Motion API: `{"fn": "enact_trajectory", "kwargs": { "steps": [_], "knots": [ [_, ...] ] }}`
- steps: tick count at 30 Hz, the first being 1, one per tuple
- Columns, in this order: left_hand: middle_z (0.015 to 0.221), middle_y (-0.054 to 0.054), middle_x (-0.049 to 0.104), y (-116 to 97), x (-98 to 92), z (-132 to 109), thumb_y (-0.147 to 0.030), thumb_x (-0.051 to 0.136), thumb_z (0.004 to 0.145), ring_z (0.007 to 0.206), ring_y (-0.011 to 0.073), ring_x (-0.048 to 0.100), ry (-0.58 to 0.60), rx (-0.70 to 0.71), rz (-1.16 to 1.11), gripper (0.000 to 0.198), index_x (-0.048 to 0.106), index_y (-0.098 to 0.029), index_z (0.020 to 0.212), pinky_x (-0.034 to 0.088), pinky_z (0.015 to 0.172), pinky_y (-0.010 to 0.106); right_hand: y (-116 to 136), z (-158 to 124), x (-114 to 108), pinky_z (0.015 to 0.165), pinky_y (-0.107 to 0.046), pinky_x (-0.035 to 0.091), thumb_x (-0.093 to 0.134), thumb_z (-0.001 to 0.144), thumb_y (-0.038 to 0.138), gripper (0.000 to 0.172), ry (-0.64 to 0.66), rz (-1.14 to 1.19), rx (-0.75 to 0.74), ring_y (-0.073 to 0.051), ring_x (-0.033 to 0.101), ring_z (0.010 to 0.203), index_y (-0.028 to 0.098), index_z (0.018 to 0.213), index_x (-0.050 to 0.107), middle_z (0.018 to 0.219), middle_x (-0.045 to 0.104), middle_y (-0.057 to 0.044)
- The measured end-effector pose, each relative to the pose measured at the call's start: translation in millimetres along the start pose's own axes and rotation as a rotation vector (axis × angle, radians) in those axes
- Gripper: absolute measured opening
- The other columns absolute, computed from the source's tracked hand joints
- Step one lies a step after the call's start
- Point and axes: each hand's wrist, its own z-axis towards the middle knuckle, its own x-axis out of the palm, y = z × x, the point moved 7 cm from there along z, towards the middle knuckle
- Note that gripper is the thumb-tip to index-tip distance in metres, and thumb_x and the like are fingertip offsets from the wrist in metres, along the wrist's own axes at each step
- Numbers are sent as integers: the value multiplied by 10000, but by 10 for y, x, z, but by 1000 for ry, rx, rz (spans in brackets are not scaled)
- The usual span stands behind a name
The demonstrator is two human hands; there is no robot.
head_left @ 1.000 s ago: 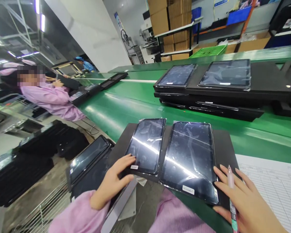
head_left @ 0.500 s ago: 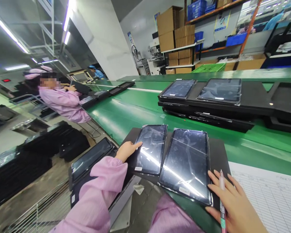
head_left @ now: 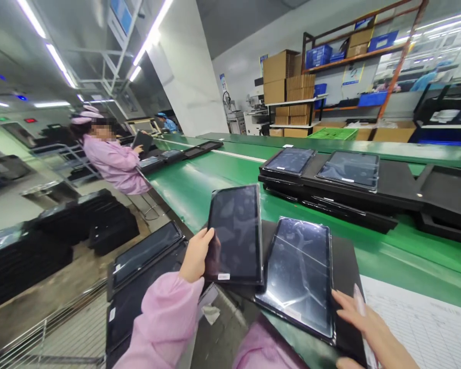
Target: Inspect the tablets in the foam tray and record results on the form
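My left hand (head_left: 195,256) grips the left edge of a tablet (head_left: 236,230) with a white label low on its screen. That tablet is raised and tilted up from a black tray (head_left: 348,256). A second tablet (head_left: 299,271), covered in shiny film, lies on the tray's right part. My right hand (head_left: 374,328) rests by this tablet's lower right edge, fingertips at or very near it. A pen (head_left: 359,302) is held in the right hand, sticking up between the fingers and slightly blurred.
A printed sheet (head_left: 418,312) lies right of the tray on the green bench (head_left: 180,189). Stacked black trays with tablets (head_left: 348,171) stand farther back. More tablets (head_left: 148,253) sit on a wire rack (head_left: 61,333) at left. A co-worker in pink (head_left: 111,164) sits farther along.
My left hand has taken hold of the left tablet and tilted it up off the tray. The right hand has shifted slightly down with the pen. The camera view has turned a little.
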Motion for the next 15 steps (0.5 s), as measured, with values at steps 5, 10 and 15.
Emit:
{"fn": "enact_trajectory", "kwargs": {
  "steps": [5,10,15],
  "knots": [
    [901,30,622,197,570,-405,-428,538,823,784,47,572,100,-81,-365,353,578,-110,971,496,731,188,280,373,-128,796,-227,522,595,856,271,458,4,383,198,-189,645,920,219,1292,464,1120,630,-88],
    [749,-16,587,299,1134,-672,-343,614,772,669,21,538,212,-195,-581,243,554,-109,802,452,635,135,485,665,221,583,-151,480,597,832,254,451,27,896,399,-80,557,577,284,1265,477,860,618,18],
    [633,-34,545,242,1233,-745,-404,660,735,561,14,490,269,-269,-637,330,570,-101,831,430,579,138,527,752,401,564,-147,440,630,794,237,318,30,1057,492,-80,537,575,219,1105,568,727,601,35]
  ]
}}
